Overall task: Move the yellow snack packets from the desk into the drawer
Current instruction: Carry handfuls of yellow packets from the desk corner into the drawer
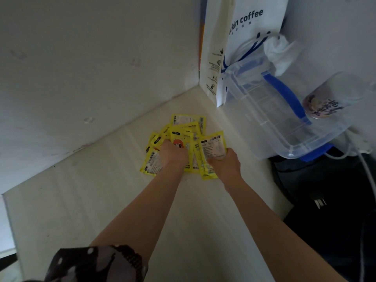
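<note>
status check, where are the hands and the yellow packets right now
Left hand gripping the yellow packets in the pile. Right hand holding one packet tilted up. All on the desk; drawer not in view. Plastic box close right.

Surface: a pale desk [114,200] set into a corner of white walls.
Under the hands: a heap of yellow snack packets [184,137] lies spread on the desk, overlapping, reaching beyond the fingers.
Beyond the right hand [225,161]: a white paper bag [212,64] stands upright on the desk at the far corner.
Left hand [173,153]: rests on the heap.
</note>
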{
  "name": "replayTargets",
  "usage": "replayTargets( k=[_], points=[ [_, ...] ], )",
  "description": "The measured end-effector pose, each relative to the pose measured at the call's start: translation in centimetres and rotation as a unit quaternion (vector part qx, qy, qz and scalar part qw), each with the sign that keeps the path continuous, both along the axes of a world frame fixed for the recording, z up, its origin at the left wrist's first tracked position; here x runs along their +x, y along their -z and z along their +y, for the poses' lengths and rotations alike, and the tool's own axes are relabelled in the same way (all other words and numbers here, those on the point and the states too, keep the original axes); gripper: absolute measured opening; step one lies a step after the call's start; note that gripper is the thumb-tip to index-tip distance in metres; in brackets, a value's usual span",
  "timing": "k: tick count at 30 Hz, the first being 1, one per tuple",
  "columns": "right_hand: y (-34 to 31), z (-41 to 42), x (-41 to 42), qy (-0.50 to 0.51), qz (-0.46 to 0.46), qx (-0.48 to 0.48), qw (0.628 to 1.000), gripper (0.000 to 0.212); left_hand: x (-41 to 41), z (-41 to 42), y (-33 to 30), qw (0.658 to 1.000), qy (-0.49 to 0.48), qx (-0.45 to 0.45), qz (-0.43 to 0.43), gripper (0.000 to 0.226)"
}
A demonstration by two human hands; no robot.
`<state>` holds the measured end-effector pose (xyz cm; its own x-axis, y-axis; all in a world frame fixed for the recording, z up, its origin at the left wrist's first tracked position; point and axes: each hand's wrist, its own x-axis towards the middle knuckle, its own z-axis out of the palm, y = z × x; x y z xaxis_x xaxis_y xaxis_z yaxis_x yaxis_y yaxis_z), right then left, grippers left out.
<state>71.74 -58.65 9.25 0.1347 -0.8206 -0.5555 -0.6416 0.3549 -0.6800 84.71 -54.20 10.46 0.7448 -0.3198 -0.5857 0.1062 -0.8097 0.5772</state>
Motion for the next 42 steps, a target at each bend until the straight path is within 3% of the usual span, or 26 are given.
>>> replayTargets(
  k=[17,27,32,38,42],
  points=[
    [0.7,-0.1,-0.5,0.097,-0.064,0.058,0.992,0.042,-0.5,1.7,0.5,0.999,-0.022,-0.038,0.028,0.070],
    [0.7,-0.1,-0.3,0.058,-0.032,0.046,0.997,0.039,-1.3,2.7,0.9,0.997,-0.027,-0.045,0.054,0.086],
    [0.4,0.0,-0.2,0.071,-0.060,0.048,0.995,0.035,-1.9,2.8,1.4,0.991,-0.074,-0.072,0.084,0.049],
    [0.1,0.0,0.0,0.087,-0.097,0.087,0.988,0.046,-2.2,2.8,1.8,0.961,-0.137,-0.149,0.189,0.054],
    [-0.1,-0.4,-0.7,0.102,-0.129,0.119,0.979,0.030,-2.1,3.3,1.2,0.936,-0.176,-0.176,0.249,0.040]
  ],
)
